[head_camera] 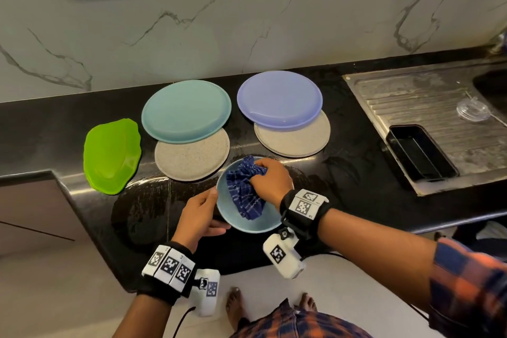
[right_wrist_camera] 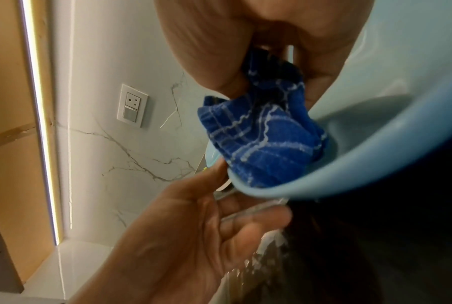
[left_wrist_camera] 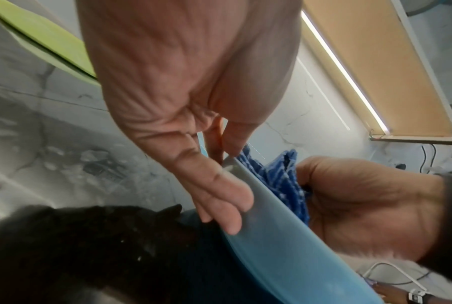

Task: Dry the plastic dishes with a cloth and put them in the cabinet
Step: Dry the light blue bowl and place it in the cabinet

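The right hand and the bunched blue checked cloth cover a large part of the inside of the light blue bowl. The teal plate hides the far part of the speckled beige plate under it, and the lavender plate hides the far part of another beige plate. The sink basin is cut off by the right edge. In the left wrist view the palm of the left hand fills the top and is blurred.
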Demonstrator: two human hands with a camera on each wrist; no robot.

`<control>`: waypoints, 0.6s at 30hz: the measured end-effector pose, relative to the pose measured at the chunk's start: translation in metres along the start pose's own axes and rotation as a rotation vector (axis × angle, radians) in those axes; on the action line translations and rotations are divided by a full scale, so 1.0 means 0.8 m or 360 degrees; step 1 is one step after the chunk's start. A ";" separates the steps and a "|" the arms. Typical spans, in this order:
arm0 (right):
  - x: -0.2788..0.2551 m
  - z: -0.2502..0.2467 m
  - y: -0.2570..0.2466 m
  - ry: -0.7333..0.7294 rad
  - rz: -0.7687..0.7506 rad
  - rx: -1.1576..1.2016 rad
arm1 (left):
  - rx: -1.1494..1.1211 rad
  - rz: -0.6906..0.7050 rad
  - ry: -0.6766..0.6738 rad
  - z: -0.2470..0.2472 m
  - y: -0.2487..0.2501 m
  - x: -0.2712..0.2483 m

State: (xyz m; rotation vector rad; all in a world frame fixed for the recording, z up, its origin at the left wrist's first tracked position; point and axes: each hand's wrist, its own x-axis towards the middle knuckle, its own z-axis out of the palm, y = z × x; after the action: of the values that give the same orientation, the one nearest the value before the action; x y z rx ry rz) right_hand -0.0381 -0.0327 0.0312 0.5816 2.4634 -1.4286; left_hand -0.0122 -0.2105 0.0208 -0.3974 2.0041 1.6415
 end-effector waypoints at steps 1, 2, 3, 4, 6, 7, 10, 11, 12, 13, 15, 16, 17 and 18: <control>-0.002 0.010 -0.001 -0.0048 -0.0010 0.0036 | -0.0041 -0.0022 -0.0030 0.000 0.001 0.000; -0.003 0.020 -0.001 -0.0095 -0.0011 0.0039 | -0.0079 -0.0048 -0.0055 0.000 0.001 0.000; -0.004 0.027 -0.003 -0.0134 -0.0025 0.0003 | -0.0119 -0.0068 -0.0074 -0.001 0.001 0.001; -0.005 0.031 -0.004 -0.0181 -0.0061 -0.0063 | -0.0155 -0.0084 -0.0084 -0.001 0.000 0.001; -0.005 0.030 -0.008 -0.0303 -0.0151 -0.0207 | -0.0213 -0.0107 -0.0100 -0.004 -0.002 0.003; -0.004 0.027 -0.008 -0.0371 -0.0184 -0.0237 | -0.0245 -0.0113 -0.0112 -0.004 -0.003 0.003; -0.003 0.014 -0.009 -0.0590 -0.0260 -0.0329 | -0.0378 -0.0106 -0.0144 -0.004 -0.003 0.002; -0.004 0.009 -0.009 -0.0655 -0.0303 -0.0395 | -0.0423 -0.0096 -0.0133 -0.004 -0.002 0.002; -0.006 0.005 -0.009 -0.0715 -0.0351 -0.0473 | -0.0453 -0.0090 -0.0115 -0.003 -0.001 0.003; -0.007 0.000 -0.009 -0.0781 -0.0404 -0.0546 | -0.0454 -0.0084 -0.0100 -0.003 0.000 0.003; -0.007 -0.010 -0.009 -0.0915 -0.0443 -0.0672 | -0.0414 -0.0076 -0.0082 -0.002 0.002 0.004; -0.006 -0.015 -0.008 -0.0969 -0.0438 -0.0718 | -0.0395 -0.0083 -0.0082 0.000 0.004 0.004; -0.005 -0.020 -0.009 -0.1012 -0.0439 -0.0750 | -0.0373 -0.0094 -0.0087 0.001 0.007 0.004; -0.004 -0.023 -0.009 -0.1043 -0.0439 -0.0773 | -0.0350 -0.0101 -0.0090 0.002 0.009 0.004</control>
State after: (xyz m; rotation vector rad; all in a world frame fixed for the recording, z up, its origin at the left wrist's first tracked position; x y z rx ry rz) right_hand -0.0387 -0.0205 0.0473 -0.2963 2.2455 -0.8379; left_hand -0.0184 -0.2067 0.0243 -0.4827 1.7577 1.8181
